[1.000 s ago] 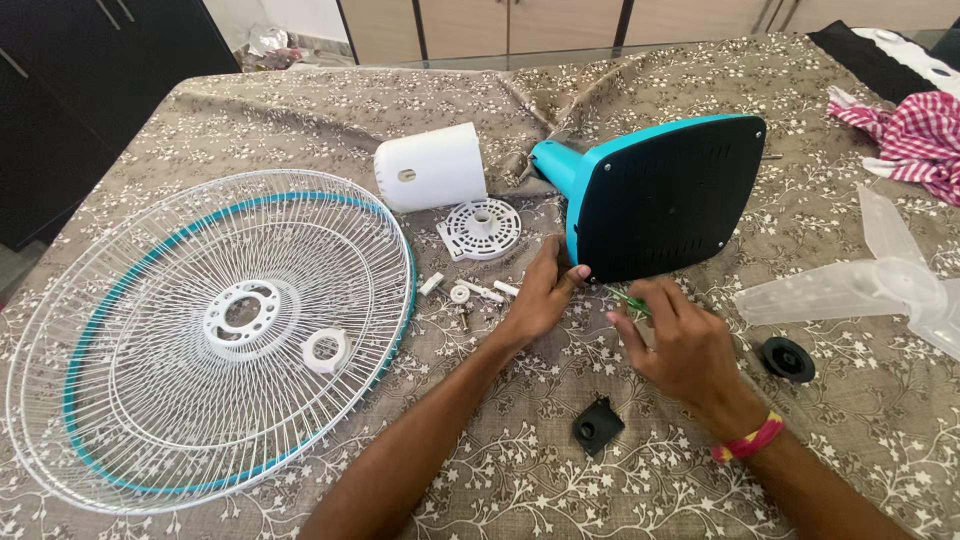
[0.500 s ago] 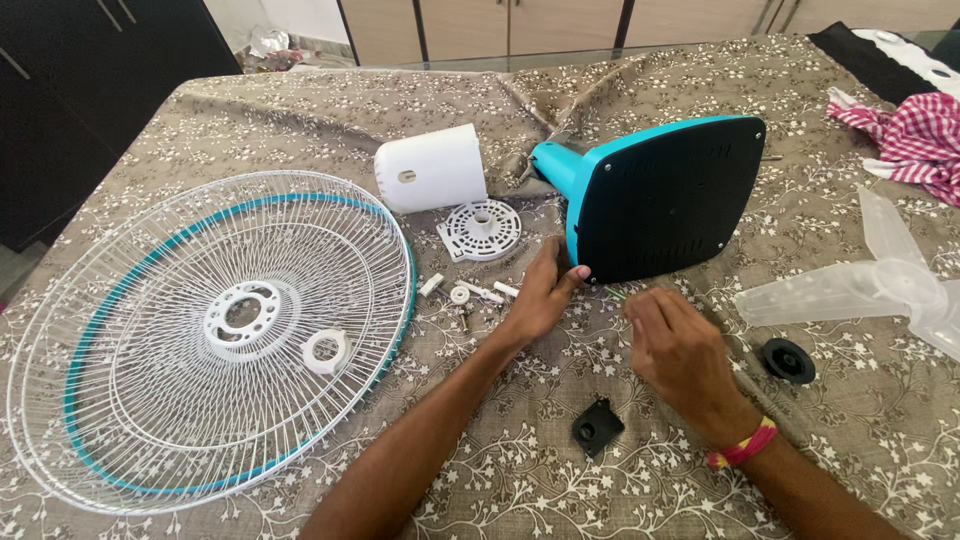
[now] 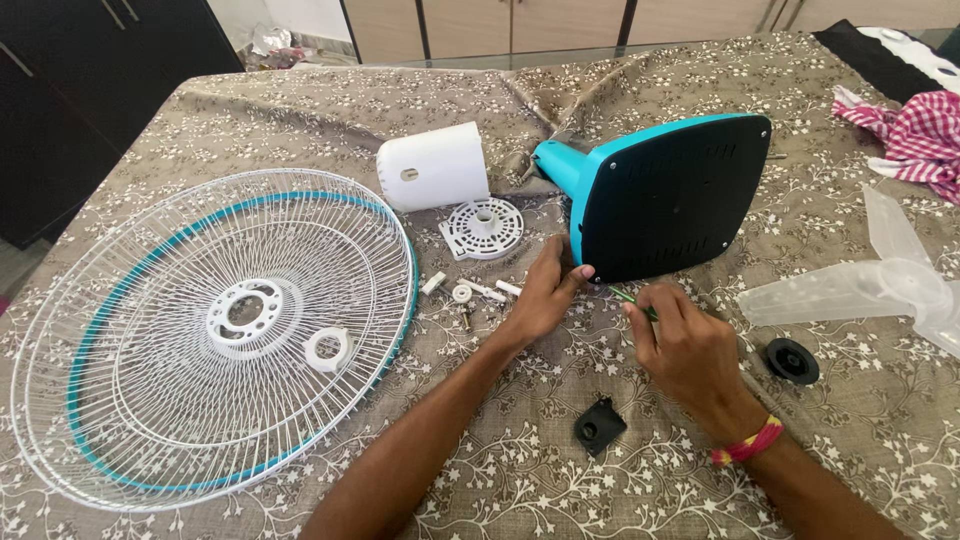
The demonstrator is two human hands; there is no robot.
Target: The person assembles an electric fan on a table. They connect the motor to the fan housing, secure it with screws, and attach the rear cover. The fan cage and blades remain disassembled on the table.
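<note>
Steadying a tipped teal fan base (image 3: 665,200) on the bench (image 3: 520,470) – 2 hands at work.
Left hand (image 3: 545,295) braces its edge, fingers spread; right hand (image 3: 685,345) pinches a green screwdriver (image 3: 628,298) – best kept straight.

A large table covered by a brown cloth printed with small white flowers and vines (image 3: 300,100) fills nearly the whole view; the cloth is rumpled into folds near the far middle. Behind it, at the upper left, stands a dark, nearly black cabinet (image 3: 80,80) with slim metal bar handles. Along the top runs a light wooden cupboard front (image 3: 480,22) split by dark vertical strips. Between the 2, a pale wall (image 3: 300,15) shows, with a crumpled shiny wrapper (image 3: 268,40) lying below it. Soft, even daylight falls across everything.
</note>
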